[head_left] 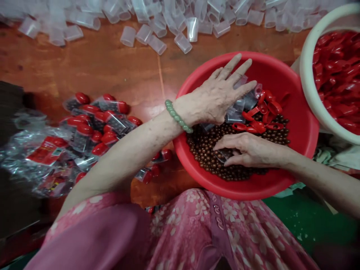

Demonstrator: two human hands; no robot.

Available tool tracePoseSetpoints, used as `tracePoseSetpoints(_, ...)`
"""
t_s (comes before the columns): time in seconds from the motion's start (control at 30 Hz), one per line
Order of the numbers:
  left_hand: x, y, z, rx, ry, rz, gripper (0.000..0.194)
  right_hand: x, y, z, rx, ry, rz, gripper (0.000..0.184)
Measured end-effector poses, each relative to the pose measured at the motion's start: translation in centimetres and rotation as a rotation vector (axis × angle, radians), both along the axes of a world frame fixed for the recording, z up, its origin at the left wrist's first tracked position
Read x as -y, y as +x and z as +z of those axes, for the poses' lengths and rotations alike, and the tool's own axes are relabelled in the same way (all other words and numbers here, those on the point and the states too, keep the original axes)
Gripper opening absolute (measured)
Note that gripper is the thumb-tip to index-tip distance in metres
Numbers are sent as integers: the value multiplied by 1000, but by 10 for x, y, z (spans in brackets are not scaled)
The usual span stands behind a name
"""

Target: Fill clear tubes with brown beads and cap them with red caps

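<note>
Red basin point(305, 127) of brown beads point(205, 150) under both hands

The left hand point(216, 93), wearing a jade-green bead bracelet point(177, 116), lies open and palm down with its fingers spread, pressing on a cluster of about five clear plastic tubes point(234, 114). These rest on their sides on top of the beads in the upper middle of the basin, their long axes slanting in different directions, none upright. The right hand point(247, 150) comes in from the right, its fingers curled closed around a sixth clear tube point(225, 154), which lies low among the beads, its exact direction hidden by the fingers. About a dozen glossy red caps point(261, 125) lie between the tubes and the basin's right wall. The beads are round, shiny and far too many to count, filling the basin's lower part.

One white tub point(309, 67) heaped with more red caps stands just beside the basin on the right. Dozens of loose clear tubes point(182, 43) lie on their sides across the wooden tabletop point(92, 71) beyond. To the left, a heap of red-capped tubes packed with dark beads point(109, 112) sits in clear wrapping. A pink floral garment point(191, 221) fills the foreground.
</note>
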State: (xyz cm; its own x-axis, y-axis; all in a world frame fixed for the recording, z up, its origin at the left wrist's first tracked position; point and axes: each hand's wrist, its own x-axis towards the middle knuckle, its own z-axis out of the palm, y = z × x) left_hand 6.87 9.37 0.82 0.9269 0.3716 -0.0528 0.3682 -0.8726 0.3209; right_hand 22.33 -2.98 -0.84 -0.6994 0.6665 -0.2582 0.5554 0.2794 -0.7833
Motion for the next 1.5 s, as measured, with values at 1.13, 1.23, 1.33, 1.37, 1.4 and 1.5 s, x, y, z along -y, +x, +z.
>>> tracePoseSetpoints(1.13,100,-45,-19,771,-1171,369,62,2,11,22,-476,-67,-553,46)
tracePoseSetpoints(1.23,100,-45,-18,804,-1231,344,61,1,11,24,-435,-58,-521,38)
tracePoseSetpoints(1.33,99,-45,-20,798,-1206,343,60,-2,12,22,-437,-54,-484,37)
tracePoseSetpoints(1.37,98,-46,-20,792,-1182,346,59,-3,12,21,-436,-46,-476,38)
tracePoseSetpoints(1.4,98,-46,-21,794,-1151,346,59,-4,12,19,-426,-32,-473,39)
tracePoseSetpoints(1.5,98,-47,-23,803,-991,345,52,-4,13,16,-400,40,-482,46)
